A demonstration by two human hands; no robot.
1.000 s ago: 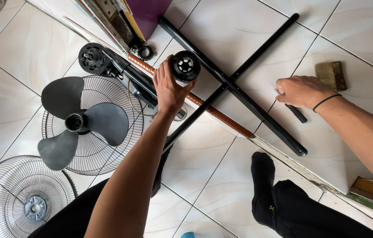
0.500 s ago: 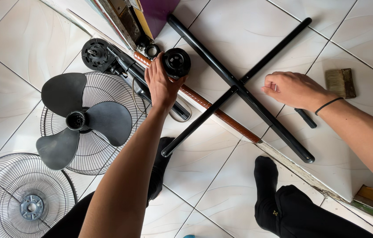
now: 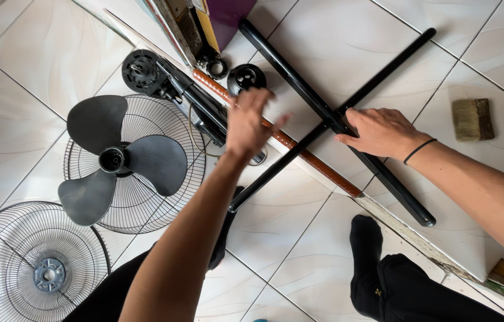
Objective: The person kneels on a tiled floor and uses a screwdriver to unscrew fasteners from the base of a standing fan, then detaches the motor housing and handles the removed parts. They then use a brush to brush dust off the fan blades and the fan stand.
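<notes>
Left hand: my left hand [image 3: 247, 122] hovers over the middle of the floor, fingers loosely spread and slightly blurred, gripping nothing; it sits just near of the round black cap [image 3: 246, 77] and above the fan motor housing [image 3: 204, 110].
Right hand: my right hand [image 3: 380, 131] lies palm down on the black cross base [image 3: 323, 113], fingers pressed together and curled over the tube close to where the two bars cross, which I judge pins the base flat on the tiles.
Cross base: two black tubes bolted in an X, spanning from the far middle to the near right.
Round cap: it rests on the tile at the far side, just left of one tube, apart from my fingers.
Pole: a reddish-brown pole [image 3: 299, 152] runs diagonally under the base, from the motor toward the near right.
Blade and grilles: the three-bladed fan blade [image 3: 115, 160] lies on one wire grille [image 3: 168, 197] at left; a second grille [image 3: 37, 268] lies nearer, at the left edge.
Brush: a small hand brush [image 3: 472, 119] lies far right, well apart from both hands.
Feet: my black-socked foot [image 3: 365, 250] rests near the pole's end.
</notes>
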